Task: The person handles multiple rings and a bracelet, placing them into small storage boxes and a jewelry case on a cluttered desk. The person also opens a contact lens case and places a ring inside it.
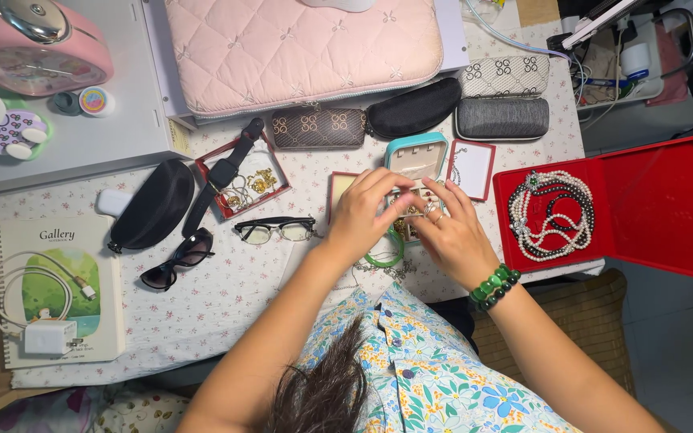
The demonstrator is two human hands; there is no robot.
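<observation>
My left hand (362, 212) and my right hand (452, 232) meet over a small open teal jewellery box (417, 156) and pinch a small piece of jewellery (412, 207) between their fingertips. A green bangle (387, 258) lies on the cloth just under the left hand. My right wrist wears a green bead bracelet (495, 285), and rings show on its fingers. What exactly the fingers grip is too small to make out.
A red open case (643, 200) holds pearl necklaces (551, 215) at the right. Black-framed glasses (276, 229), sunglasses (176, 258), a red tray (202, 170) with a watch and gold jewellery, several glasses cases, a notebook with charger (59, 281) and a pink quilted pouch (298, 48) surround them.
</observation>
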